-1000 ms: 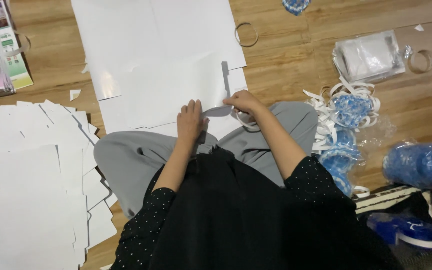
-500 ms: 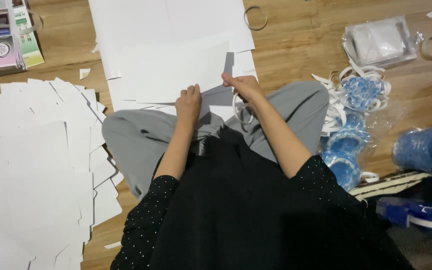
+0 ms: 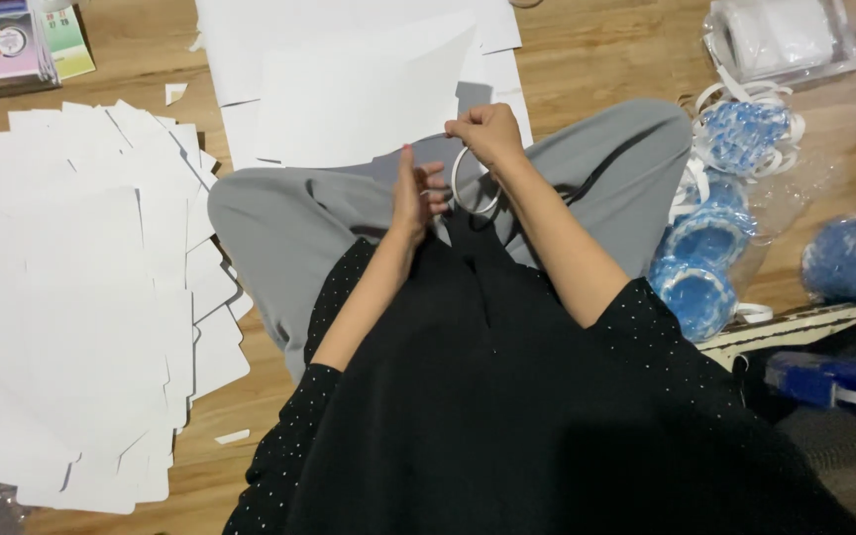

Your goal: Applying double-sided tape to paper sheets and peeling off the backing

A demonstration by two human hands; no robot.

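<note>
Both hands over our lap | right hand (image 3: 488, 134) clenched on a thin white ring (image 3: 472, 183) hanging just below it | left hand (image 3: 415, 190) open-fingered, touching ring's left edge | white sheet (image 3: 364, 94) beyond, farther off

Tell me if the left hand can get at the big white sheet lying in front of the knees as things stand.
Probably yes. The left hand is up over the lap beside the white ring that the right hand grips. The white sheet lies just beyond the grey-trousered knees, uncovered, with nothing between.
</note>
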